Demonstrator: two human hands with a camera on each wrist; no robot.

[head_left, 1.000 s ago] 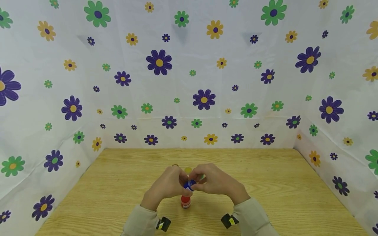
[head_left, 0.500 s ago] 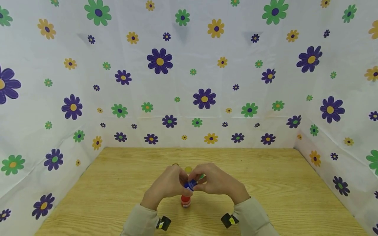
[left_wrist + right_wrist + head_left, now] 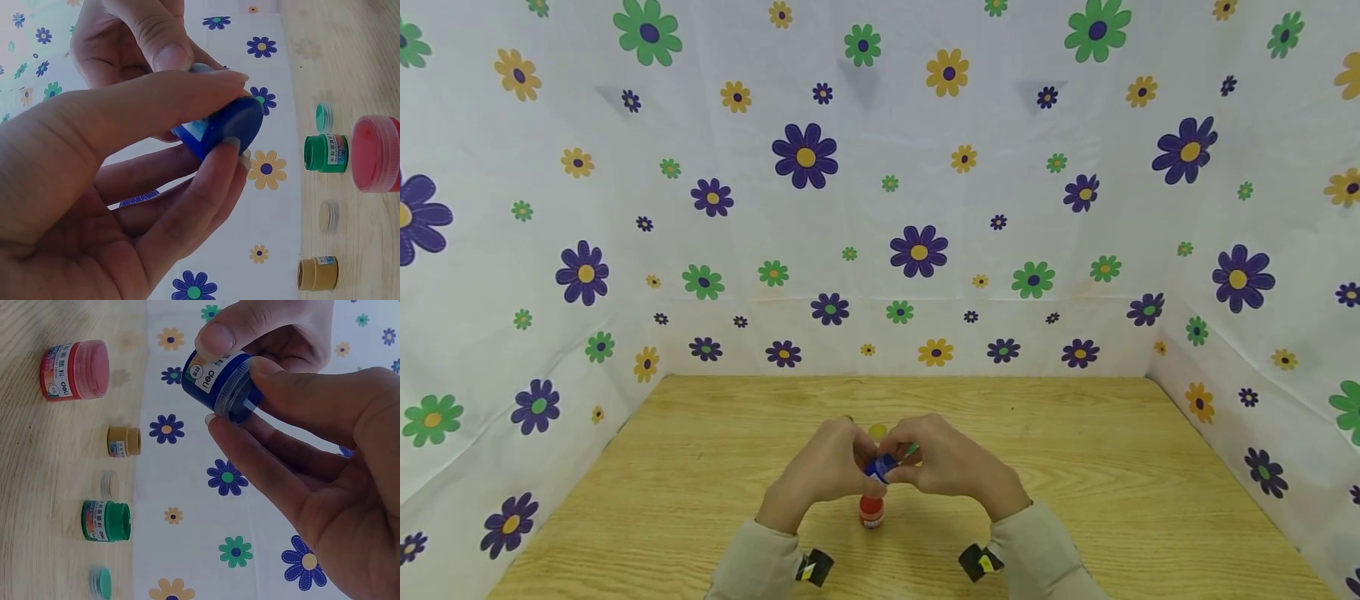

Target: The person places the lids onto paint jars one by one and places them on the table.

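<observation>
Both hands hold a small blue paint jar (image 3: 877, 470) above the table. My left hand (image 3: 823, 465) grips the jar's body between thumb and fingers, covering part of its label. With thumb and fingertips, my right hand (image 3: 951, 458) pinches the jar's clear-rimmed lid (image 3: 234, 395). In the right wrist view the jar lies tilted on its side, lid toward the right hand. A red paint jar (image 3: 872, 513) with its lid on stands on the table just below the hands.
Beyond the hands stand an uncapped green paint jar (image 3: 106, 520) and an ochre jar (image 3: 124, 441). A green lid (image 3: 101, 582) and a yellowish lid (image 3: 109, 485) lie near them. A flowered cloth (image 3: 850, 208) walls the wooden table (image 3: 700, 517).
Both hands keep their hold on the blue jar and its lid. The jar and the right wrist have shifted very slightly left; the red jar stays in place.
</observation>
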